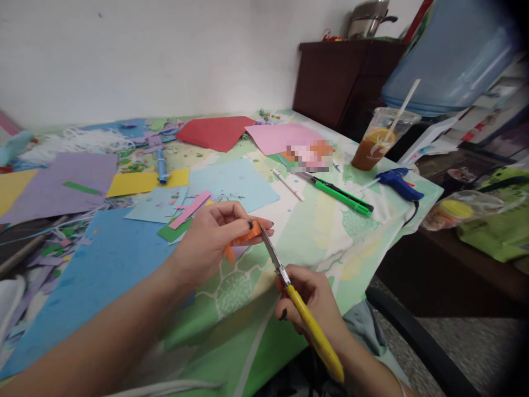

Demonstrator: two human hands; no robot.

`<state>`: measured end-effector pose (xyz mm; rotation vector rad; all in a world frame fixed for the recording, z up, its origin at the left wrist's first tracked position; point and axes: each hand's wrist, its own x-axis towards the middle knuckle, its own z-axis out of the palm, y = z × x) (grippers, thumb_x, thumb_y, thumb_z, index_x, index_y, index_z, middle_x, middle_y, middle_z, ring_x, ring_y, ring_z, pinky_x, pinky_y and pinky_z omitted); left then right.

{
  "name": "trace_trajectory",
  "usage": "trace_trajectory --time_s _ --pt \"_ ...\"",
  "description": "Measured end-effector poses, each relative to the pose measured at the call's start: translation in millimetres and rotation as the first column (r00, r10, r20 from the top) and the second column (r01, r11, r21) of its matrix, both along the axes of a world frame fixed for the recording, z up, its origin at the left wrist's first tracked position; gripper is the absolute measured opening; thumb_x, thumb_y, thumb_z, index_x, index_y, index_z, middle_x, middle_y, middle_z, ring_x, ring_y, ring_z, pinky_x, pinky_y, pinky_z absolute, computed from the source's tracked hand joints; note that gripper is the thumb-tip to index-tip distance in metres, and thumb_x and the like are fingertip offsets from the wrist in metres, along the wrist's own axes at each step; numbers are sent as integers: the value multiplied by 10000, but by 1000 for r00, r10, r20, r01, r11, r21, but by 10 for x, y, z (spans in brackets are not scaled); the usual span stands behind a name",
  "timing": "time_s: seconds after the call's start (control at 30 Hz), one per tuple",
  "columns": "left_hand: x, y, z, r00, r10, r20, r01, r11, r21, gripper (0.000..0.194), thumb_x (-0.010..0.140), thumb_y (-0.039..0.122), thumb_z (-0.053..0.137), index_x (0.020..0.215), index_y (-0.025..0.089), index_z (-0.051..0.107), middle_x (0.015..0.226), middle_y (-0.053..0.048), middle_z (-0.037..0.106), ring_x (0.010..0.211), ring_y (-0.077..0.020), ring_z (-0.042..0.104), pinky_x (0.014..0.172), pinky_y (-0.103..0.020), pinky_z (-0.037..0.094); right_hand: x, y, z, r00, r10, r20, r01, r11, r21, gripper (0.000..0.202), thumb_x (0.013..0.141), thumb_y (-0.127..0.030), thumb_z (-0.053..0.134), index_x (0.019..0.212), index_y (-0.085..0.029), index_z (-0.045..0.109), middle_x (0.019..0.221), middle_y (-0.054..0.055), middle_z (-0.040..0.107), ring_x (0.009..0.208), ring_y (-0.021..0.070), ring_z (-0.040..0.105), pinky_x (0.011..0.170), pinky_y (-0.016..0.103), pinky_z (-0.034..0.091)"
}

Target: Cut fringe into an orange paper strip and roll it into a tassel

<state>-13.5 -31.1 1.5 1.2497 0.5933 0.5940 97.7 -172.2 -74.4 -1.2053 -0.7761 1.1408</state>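
My left hand (223,229) pinches a narrow orange paper strip (253,230) between thumb and fingers. One edge of the strip looks cut into a fringe, and an end hangs below the hand. My right hand (312,298) is closed around yellow-handled scissors (308,320). Their blades point up and left, with the tips at the orange strip beside my left fingertips. Whether the blades touch the strip or are parted is hard to see. Under and beyond my left hand lie a pink paper strip (190,209) and a piece of green paper (176,230).
Coloured paper sheets and scraps cover the table's left, including a large blue sheet (111,264). Beyond my hands lie a white pen (288,184) and a green utility knife (341,196). A blue glue gun (400,184) and an iced drink cup (378,140) stand near the right edge.
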Motion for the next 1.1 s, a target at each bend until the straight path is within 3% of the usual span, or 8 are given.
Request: trace_trajectory --time_s 0.33,0.73,0.87,1.1 --pt "8 -26 37 999 27 -18 -28 998 -48 173 720 122 618 564 154 551 758 -75 753 892 -252 698 855 -411 539 24 -19 28 998 55 42 -56 998 22 517 529 -540 799 625 -187 433 531 -73 301 463 63 253 374 187 186" --pt "2 -17 20 1000 11 -13 -11 1000 5 176 730 130 622 579 161 537 771 -57 754 862 -227 703 832 -377 544 12 -15 -60 999 28 32 -28 999 24 446 528 -427 832 629 -181 474 531 -63 374 438 56 287 348 174 210" --pt "-1 -21 24 1000 9 -8 -9 1000 8 172 736 129 618 584 159 541 776 -61 753 879 -225 699 831 -362 545 10 -18 -43 998 22 54 -22 1000 3 466 528 -476 817 622 -185 465 518 -66 368 437 60 291 358 182 214" --pt "9 -12 26 1000 8 -2 -8 1000 12 179 729 128 621 572 160 541 755 -62 750 873 -225 699 827 -362 547 10 -16 6 998 20 62 -19 999 -29 435 516 -393 838 612 -182 469 515 -70 347 437 57 279 347 176 198"
